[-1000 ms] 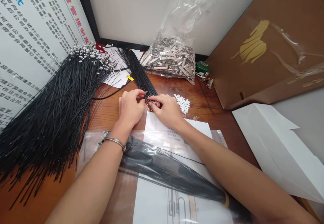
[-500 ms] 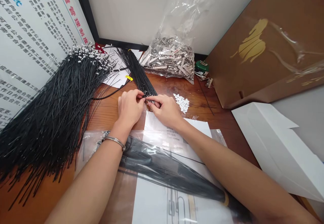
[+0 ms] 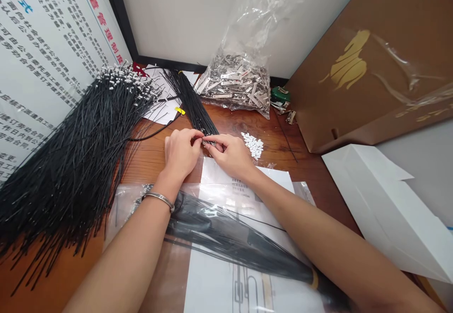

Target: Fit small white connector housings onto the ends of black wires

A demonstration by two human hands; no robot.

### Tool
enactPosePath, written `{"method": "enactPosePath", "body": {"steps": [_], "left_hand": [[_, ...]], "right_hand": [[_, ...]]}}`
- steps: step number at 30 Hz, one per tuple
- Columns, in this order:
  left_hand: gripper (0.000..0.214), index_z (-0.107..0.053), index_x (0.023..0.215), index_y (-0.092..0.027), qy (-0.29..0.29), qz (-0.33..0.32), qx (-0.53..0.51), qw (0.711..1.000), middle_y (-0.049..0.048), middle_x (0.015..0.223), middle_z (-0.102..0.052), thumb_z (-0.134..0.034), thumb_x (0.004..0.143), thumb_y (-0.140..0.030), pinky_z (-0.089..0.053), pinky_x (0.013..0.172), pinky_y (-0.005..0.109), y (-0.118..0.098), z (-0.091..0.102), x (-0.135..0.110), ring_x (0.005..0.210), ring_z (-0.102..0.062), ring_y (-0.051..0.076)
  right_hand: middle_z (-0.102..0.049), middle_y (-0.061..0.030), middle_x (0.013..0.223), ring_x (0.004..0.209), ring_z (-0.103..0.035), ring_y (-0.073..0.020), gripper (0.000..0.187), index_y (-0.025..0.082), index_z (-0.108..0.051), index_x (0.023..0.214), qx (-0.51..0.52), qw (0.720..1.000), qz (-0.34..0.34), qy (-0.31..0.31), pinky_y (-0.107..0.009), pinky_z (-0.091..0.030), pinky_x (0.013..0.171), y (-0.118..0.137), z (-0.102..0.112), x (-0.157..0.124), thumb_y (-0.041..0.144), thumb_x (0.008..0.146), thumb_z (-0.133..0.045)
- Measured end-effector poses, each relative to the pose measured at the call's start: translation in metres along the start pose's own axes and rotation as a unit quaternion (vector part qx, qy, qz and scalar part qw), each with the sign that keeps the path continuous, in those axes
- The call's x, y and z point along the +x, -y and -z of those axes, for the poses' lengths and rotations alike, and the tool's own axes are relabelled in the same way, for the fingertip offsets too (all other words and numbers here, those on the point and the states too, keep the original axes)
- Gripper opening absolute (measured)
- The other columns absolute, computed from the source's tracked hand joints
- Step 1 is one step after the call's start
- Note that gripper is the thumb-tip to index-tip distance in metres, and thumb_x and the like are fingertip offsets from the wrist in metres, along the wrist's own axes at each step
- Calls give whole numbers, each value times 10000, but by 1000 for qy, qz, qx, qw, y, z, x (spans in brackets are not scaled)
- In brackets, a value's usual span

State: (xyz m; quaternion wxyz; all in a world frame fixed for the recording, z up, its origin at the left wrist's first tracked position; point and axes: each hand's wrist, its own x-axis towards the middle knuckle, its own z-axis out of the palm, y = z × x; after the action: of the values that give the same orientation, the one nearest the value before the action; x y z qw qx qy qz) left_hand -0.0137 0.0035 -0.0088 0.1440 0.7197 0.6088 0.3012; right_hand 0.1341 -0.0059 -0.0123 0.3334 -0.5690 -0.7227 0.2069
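Note:
A tied bundle of thin black wires [image 3: 196, 110] lies on the desk, its near end with small shiny tips under my fingers. My left hand [image 3: 182, 150] is closed in a pinch at that end, thumb against forefinger. Right beside it, my right hand [image 3: 230, 152] pinches at the same spot, so the fingertips of both hands almost meet. A black wire end appears to be between them, though the fingers mostly cover it. Small white connector housings [image 3: 252, 146] lie in a loose pile just right of my right hand.
A large heap of black wires with white ends [image 3: 81, 162] fills the left side. Behind stands a clear bag of metal pieces [image 3: 240, 81], beside a green tape measure [image 3: 281, 95]. Under my forearms lie bagged wires [image 3: 226, 232] and a printed sheet [image 3: 208, 284]. A brown box [image 3: 382, 67] stands right.
Both hands stay at the bundle's near end, with only slight finger movement. The whole view has shifted a little; nothing else visibly moved.

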Motion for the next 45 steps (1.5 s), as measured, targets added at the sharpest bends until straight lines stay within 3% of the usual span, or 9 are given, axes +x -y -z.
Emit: {"method": "enactPosePath", "body": {"steps": [11, 22, 30, 35, 40, 45], "left_hand": [[135, -708, 860, -243, -9, -6, -7, 1000, 48, 894, -713, -574, 851, -228, -393, 817, 401, -1, 1, 0, 873, -586, 248], [111, -689, 823, -212, -34, -93, -120, 988, 21, 771, -634, -589, 807, -167, -441, 746, 321, -6, 3, -1, 762, -557, 178], [120, -702, 814, -203, -31, -100, -194, 975, 9, 707, -585, -593, 795, -158, -437, 660, 290, -10, 4, -2, 684, -541, 150], [112, -699, 800, -202, -24, -93, -213, 972, 11, 743, -626, -598, 789, -157, -437, 629, 269, -12, 6, -3, 659, -533, 133], [218, -655, 955, -181, -47, -47, -221, 973, 22, 861, -678, -541, 786, -103, -452, 653, 267, -10, 3, -2, 623, -532, 113], [210, -663, 996, -181, -63, 20, -137, 988, 56, 935, -717, -536, 830, -157, -470, 735, 305, -4, 0, 0, 796, -627, 173]], "right_hand": [[-422, 67, 513, 512, -400, -109, 225, 173, -730, 943, 103, 993, -46, -45, -268, -378, 602, -6, -4, 1, 228, 787, -576], [-399, 65, 524, 528, -373, -108, 236, 190, -733, 957, 162, 985, -19, -62, -270, -362, 591, -6, -4, -1, 253, 786, -583], [-460, 37, 586, 568, -407, -119, 236, 205, -746, 935, 165, 983, 5, -78, -282, -376, 601, -7, -3, -1, 223, 787, -563], [-472, 33, 605, 558, -412, -106, 188, 204, -754, 874, 177, 980, 10, -87, -271, -366, 567, -9, -5, 1, 211, 796, -583], [-620, -5, 719, 589, -479, -104, 125, 214, -767, 837, 181, 975, 17, -127, -265, -411, 575, -9, -5, 1, 250, 802, -653], [-733, -34, 853, 640, -569, -115, 116, 216, -777, 833, 210, 968, 6, -138, -264, -449, 582, -7, -5, 1, 236, 796, -669]]}}
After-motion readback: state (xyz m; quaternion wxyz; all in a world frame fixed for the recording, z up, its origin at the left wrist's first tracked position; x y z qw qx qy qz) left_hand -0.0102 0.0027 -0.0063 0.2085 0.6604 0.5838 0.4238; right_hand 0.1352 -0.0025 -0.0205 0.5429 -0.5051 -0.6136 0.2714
